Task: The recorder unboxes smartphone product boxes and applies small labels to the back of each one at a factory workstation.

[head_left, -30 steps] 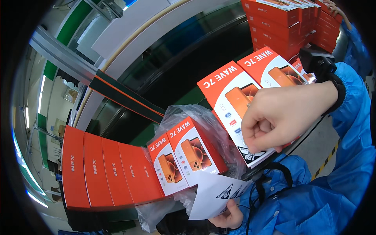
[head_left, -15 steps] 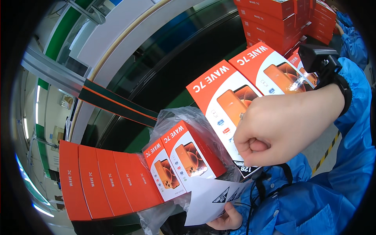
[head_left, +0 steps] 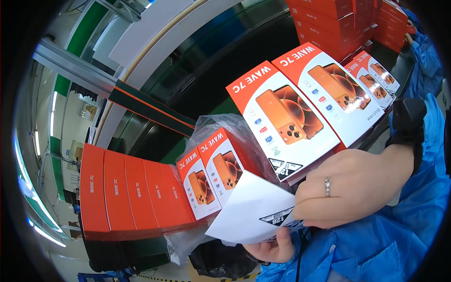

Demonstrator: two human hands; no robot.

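Note:
My left hand (head_left: 272, 249) grips a white sheet of labels (head_left: 249, 199) at the lower middle, thumb against its lower edge. Black triangular labels show near the sheet's right end. There my right hand (head_left: 345, 190), a ring on one finger, closes on the sheet; its fingertips are partly hidden. Just beyond lies a red-and-white phone box (head_left: 293, 113), with a black-and-white label (head_left: 286, 168) on its near corner. Against its right side rests a matching phone box (head_left: 340, 96).
Left of the sheet stands a row of red boxes (head_left: 117, 192), crumpled clear plastic (head_left: 176, 249) around its right end. Smaller-looking matching boxes (head_left: 376, 77) lie at right. Far right are stacked red boxes (head_left: 324, 28) and another person's blue sleeve (head_left: 425, 66). A dark conveyor belt (head_left: 211, 75) runs behind.
My right hand has moved from the near corner of the phone box down to the sheet of labels, uncovering the label on that corner. The sheet has shifted slightly up and left.

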